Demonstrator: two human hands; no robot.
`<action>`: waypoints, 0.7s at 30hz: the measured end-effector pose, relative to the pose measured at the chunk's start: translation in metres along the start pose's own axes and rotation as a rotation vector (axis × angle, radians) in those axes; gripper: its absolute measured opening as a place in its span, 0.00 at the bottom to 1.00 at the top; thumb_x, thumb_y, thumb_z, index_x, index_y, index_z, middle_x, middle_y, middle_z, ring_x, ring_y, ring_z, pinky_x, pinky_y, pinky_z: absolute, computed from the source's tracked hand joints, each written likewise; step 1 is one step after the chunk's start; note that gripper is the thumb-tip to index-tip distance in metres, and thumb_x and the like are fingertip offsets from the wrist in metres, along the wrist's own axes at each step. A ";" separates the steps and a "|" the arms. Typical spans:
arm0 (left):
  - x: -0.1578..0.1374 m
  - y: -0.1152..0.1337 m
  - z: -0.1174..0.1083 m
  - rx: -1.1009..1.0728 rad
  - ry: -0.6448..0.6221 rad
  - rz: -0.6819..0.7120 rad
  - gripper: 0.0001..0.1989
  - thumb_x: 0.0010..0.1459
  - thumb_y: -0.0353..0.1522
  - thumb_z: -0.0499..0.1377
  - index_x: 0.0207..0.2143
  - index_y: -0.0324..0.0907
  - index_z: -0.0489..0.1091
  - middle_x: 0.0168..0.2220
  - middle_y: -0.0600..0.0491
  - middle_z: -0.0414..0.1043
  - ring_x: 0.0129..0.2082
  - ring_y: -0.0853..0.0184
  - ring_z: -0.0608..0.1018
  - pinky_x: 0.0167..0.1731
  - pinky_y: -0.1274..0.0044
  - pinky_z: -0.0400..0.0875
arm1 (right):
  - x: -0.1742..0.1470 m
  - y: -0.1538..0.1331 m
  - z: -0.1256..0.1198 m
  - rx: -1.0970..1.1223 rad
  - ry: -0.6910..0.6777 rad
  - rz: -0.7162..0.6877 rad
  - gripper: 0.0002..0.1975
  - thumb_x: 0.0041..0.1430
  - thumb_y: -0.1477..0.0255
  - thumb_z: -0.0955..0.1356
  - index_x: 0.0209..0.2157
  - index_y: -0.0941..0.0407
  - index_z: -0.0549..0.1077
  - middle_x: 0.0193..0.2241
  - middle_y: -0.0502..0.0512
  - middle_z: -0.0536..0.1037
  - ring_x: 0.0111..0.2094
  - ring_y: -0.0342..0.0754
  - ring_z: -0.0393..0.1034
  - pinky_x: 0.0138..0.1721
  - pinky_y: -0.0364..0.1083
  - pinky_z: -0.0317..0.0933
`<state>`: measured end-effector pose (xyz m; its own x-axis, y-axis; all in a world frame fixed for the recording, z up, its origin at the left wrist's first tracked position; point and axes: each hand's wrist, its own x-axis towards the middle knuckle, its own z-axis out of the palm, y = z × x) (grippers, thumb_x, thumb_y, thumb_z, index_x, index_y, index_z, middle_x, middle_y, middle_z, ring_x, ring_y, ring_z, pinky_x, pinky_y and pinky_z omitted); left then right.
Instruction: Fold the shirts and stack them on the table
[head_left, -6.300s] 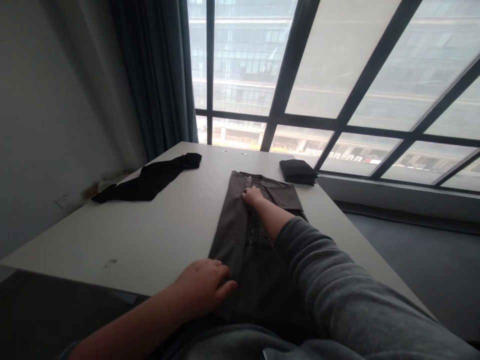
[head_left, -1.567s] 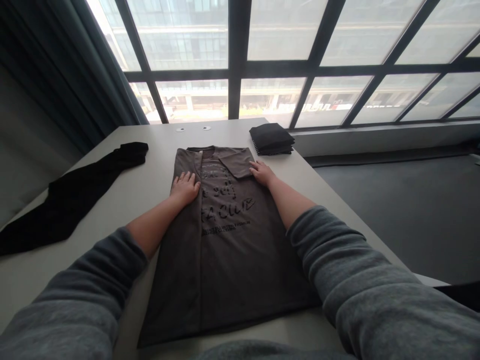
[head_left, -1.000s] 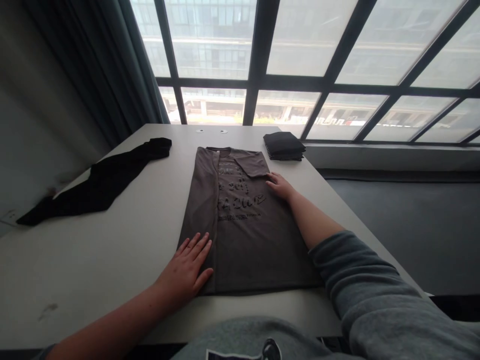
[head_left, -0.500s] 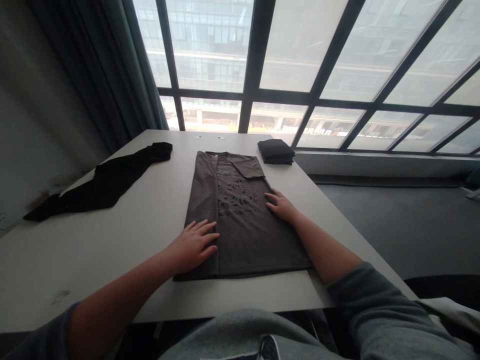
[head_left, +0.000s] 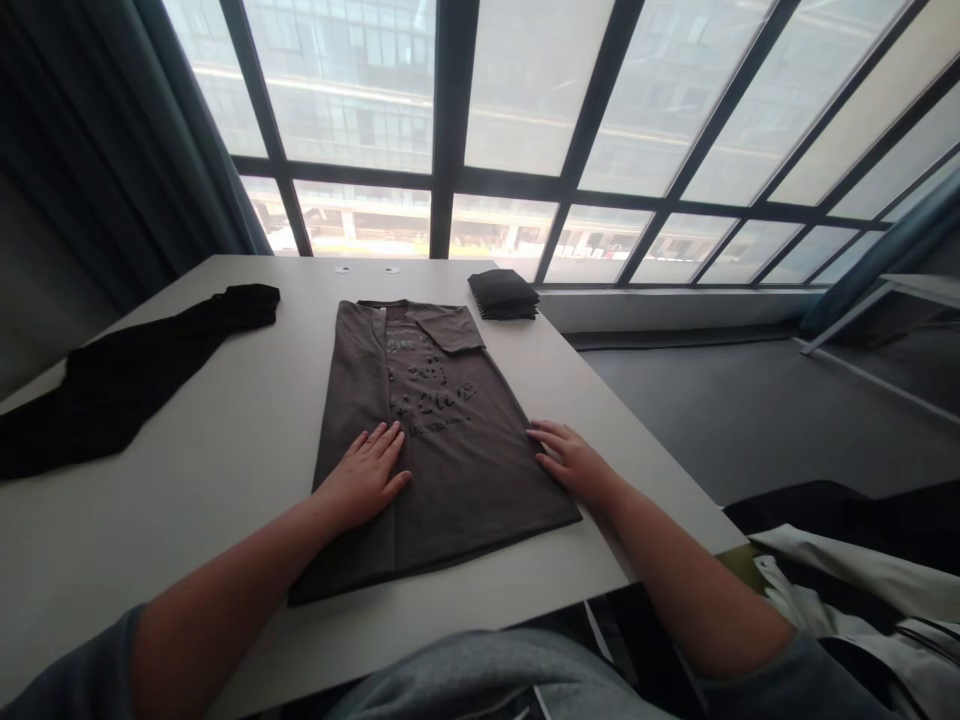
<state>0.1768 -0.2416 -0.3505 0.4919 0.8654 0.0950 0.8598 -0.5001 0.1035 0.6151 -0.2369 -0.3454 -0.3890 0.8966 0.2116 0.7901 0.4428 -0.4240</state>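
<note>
A dark grey-brown T-shirt [head_left: 465, 480] lies on the white table [head_left: 225, 530], its left side folded inward over the printed front. The short sleeve at its upper right is turned in across the chest. My left hand [head_left: 365, 474] rests flat on the folded left strip, fingers stretched out and pointing away from me. At the shirt's right edge is my right hand [head_left: 574, 460], its fingers extended and the tips touching the fabric border. Neither hand grips the cloth.
A black garment [head_left: 150, 370] lies spread at the table's left. Toward the far right edge sits a stack of dark folded cloth [head_left: 504, 295]. Windows and a curtain [head_left: 97, 130] stand behind. Light and dark cloth items [head_left: 832, 590] are heaped at the lower right.
The camera view has turned to the right. My right hand has moved down the shirt's right edge toward me, while my left hand has shifted slightly up the folded strip.
</note>
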 end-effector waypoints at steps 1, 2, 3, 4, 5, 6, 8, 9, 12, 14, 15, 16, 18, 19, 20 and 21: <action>0.000 -0.002 0.000 -0.004 -0.004 0.006 0.35 0.72 0.48 0.48 0.73 0.38 0.60 0.76 0.43 0.53 0.76 0.52 0.55 0.74 0.59 0.49 | -0.001 -0.003 -0.003 0.047 0.007 -0.019 0.21 0.68 0.67 0.67 0.60 0.50 0.78 0.65 0.59 0.73 0.66 0.60 0.66 0.69 0.63 0.58; 0.000 -0.003 -0.001 -0.006 -0.012 0.011 0.36 0.72 0.49 0.48 0.73 0.38 0.60 0.76 0.43 0.52 0.76 0.52 0.55 0.74 0.59 0.49 | -0.001 -0.006 -0.007 0.089 0.016 -0.032 0.19 0.67 0.68 0.67 0.57 0.50 0.80 0.62 0.59 0.75 0.64 0.59 0.68 0.68 0.61 0.60; 0.000 -0.004 -0.002 -0.006 -0.022 0.015 0.36 0.72 0.49 0.48 0.73 0.38 0.60 0.76 0.44 0.52 0.76 0.52 0.55 0.74 0.59 0.49 | 0.000 -0.009 -0.009 0.125 0.025 -0.040 0.17 0.67 0.68 0.68 0.54 0.50 0.81 0.60 0.59 0.77 0.62 0.58 0.70 0.66 0.60 0.63; 0.000 -0.005 -0.003 -0.005 -0.032 0.018 0.36 0.72 0.49 0.47 0.73 0.38 0.59 0.76 0.44 0.52 0.76 0.53 0.55 0.74 0.59 0.50 | 0.001 -0.011 -0.011 0.154 0.037 -0.044 0.15 0.67 0.69 0.68 0.52 0.50 0.82 0.58 0.58 0.79 0.60 0.57 0.72 0.65 0.59 0.64; 0.000 -0.006 -0.003 -0.002 -0.040 0.021 0.36 0.72 0.49 0.47 0.74 0.38 0.59 0.76 0.44 0.51 0.77 0.53 0.54 0.74 0.59 0.50 | 0.001 -0.013 -0.013 0.176 0.048 -0.046 0.14 0.66 0.69 0.68 0.50 0.50 0.82 0.55 0.58 0.80 0.58 0.57 0.73 0.63 0.58 0.66; 0.000 -0.007 -0.004 0.000 -0.046 0.025 0.36 0.73 0.49 0.47 0.74 0.38 0.59 0.76 0.45 0.51 0.77 0.53 0.54 0.74 0.59 0.50 | 0.002 -0.014 -0.015 0.195 0.059 -0.047 0.13 0.66 0.69 0.68 0.49 0.50 0.82 0.53 0.58 0.81 0.57 0.57 0.74 0.62 0.58 0.67; 0.000 -0.008 -0.004 0.003 -0.046 0.033 0.36 0.73 0.49 0.46 0.74 0.39 0.59 0.77 0.45 0.50 0.77 0.53 0.54 0.74 0.59 0.50 | 0.002 -0.016 -0.017 0.222 0.076 -0.045 0.12 0.66 0.70 0.68 0.47 0.50 0.82 0.49 0.57 0.82 0.54 0.56 0.76 0.59 0.56 0.68; 0.000 -0.009 -0.004 0.002 -0.043 0.038 0.36 0.73 0.49 0.46 0.74 0.39 0.59 0.77 0.45 0.50 0.77 0.53 0.54 0.74 0.58 0.50 | 0.002 -0.017 -0.017 0.232 0.081 -0.043 0.11 0.66 0.70 0.68 0.46 0.50 0.82 0.48 0.57 0.82 0.52 0.56 0.76 0.58 0.56 0.68; 0.000 -0.009 -0.003 -0.006 -0.026 0.047 0.35 0.73 0.49 0.47 0.73 0.40 0.60 0.76 0.45 0.51 0.76 0.52 0.55 0.73 0.57 0.51 | 0.001 -0.020 -0.020 0.258 0.080 -0.040 0.11 0.67 0.70 0.68 0.45 0.50 0.82 0.44 0.56 0.83 0.49 0.55 0.77 0.55 0.54 0.69; 0.001 -0.009 -0.003 -0.009 -0.020 0.050 0.34 0.73 0.49 0.48 0.73 0.40 0.61 0.76 0.45 0.53 0.76 0.52 0.56 0.73 0.56 0.52 | 0.001 -0.022 -0.021 0.292 0.057 -0.051 0.10 0.67 0.69 0.68 0.45 0.51 0.82 0.43 0.56 0.83 0.47 0.54 0.77 0.53 0.53 0.69; 0.001 -0.009 -0.003 -0.011 -0.018 0.051 0.34 0.73 0.49 0.48 0.72 0.41 0.62 0.76 0.45 0.53 0.76 0.51 0.56 0.73 0.56 0.53 | 0.001 -0.023 -0.022 0.312 0.044 -0.059 0.11 0.68 0.69 0.68 0.45 0.51 0.82 0.43 0.56 0.83 0.47 0.54 0.77 0.52 0.53 0.69; 0.001 -0.009 -0.004 -0.012 -0.015 0.051 0.33 0.73 0.48 0.48 0.72 0.41 0.62 0.76 0.45 0.54 0.76 0.51 0.57 0.73 0.56 0.54 | 0.001 -0.024 -0.024 0.333 0.031 -0.067 0.11 0.68 0.68 0.68 0.45 0.51 0.83 0.43 0.56 0.83 0.47 0.53 0.77 0.52 0.52 0.69; 0.001 -0.009 -0.004 -0.016 -0.007 0.051 0.33 0.73 0.48 0.48 0.72 0.42 0.63 0.75 0.46 0.56 0.75 0.51 0.58 0.72 0.56 0.55 | 0.000 -0.026 -0.026 0.368 0.012 -0.080 0.11 0.69 0.67 0.68 0.44 0.52 0.83 0.43 0.57 0.83 0.46 0.53 0.77 0.50 0.51 0.69; 0.002 -0.009 -0.004 -0.018 -0.002 0.051 0.33 0.73 0.48 0.49 0.72 0.42 0.64 0.75 0.46 0.56 0.75 0.51 0.58 0.72 0.56 0.55 | 0.000 -0.026 -0.026 0.379 0.004 -0.082 0.11 0.69 0.66 0.68 0.43 0.52 0.84 0.42 0.57 0.83 0.45 0.53 0.77 0.49 0.51 0.69; 0.002 -0.009 -0.004 -0.020 0.003 0.051 0.32 0.73 0.48 0.49 0.71 0.43 0.64 0.75 0.46 0.57 0.75 0.51 0.58 0.72 0.56 0.55 | 0.000 -0.027 -0.027 0.388 -0.006 -0.082 0.12 0.69 0.64 0.68 0.43 0.52 0.84 0.41 0.57 0.83 0.43 0.53 0.77 0.47 0.51 0.69; 0.002 -0.010 -0.004 -0.023 0.008 0.051 0.32 0.73 0.48 0.49 0.71 0.43 0.64 0.75 0.46 0.57 0.75 0.52 0.59 0.72 0.56 0.55 | -0.001 -0.028 -0.028 0.396 -0.018 -0.080 0.13 0.70 0.63 0.68 0.42 0.53 0.84 0.40 0.57 0.83 0.42 0.52 0.77 0.45 0.50 0.69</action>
<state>0.1687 -0.2354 -0.3476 0.5337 0.8387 0.1083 0.8304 -0.5440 0.1208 0.6067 -0.2497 -0.3094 -0.4529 0.8577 0.2433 0.5151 0.4744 -0.7138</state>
